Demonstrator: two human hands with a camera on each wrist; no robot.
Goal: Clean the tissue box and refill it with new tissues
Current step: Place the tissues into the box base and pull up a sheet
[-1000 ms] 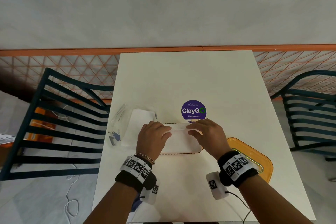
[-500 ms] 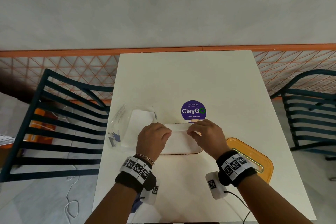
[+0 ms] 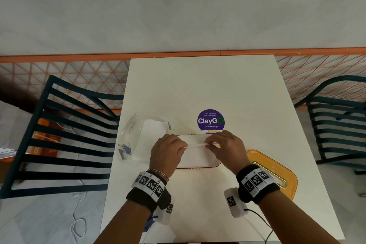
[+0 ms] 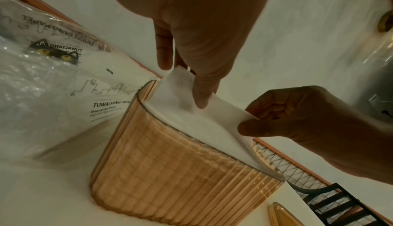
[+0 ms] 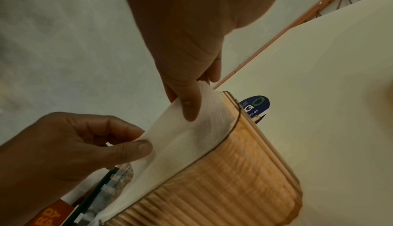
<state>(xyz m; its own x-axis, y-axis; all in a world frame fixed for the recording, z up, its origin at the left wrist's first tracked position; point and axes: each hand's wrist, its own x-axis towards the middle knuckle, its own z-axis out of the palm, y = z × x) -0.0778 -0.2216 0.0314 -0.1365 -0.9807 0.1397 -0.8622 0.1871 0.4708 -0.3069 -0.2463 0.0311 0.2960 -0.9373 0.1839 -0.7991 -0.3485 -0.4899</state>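
Sitting under both hands, ribbed amber tissue box [image 4: 182, 175] packed with white tissues [image 3: 195, 155]; left hand [image 3: 168, 152] and right hand [image 3: 224, 147] each pinch the raised top tissue [image 4: 191, 110]; plastic tissue pack [image 3: 142, 138] just left of left hand, orange lid [image 3: 277, 170] right of right hand, on white table [image 3: 208, 89]

Two chairs [image 3: 65, 140], one table [image 3: 202, 89], one tissue box [image 4: 182, 175], one lid [image 3: 275, 172].
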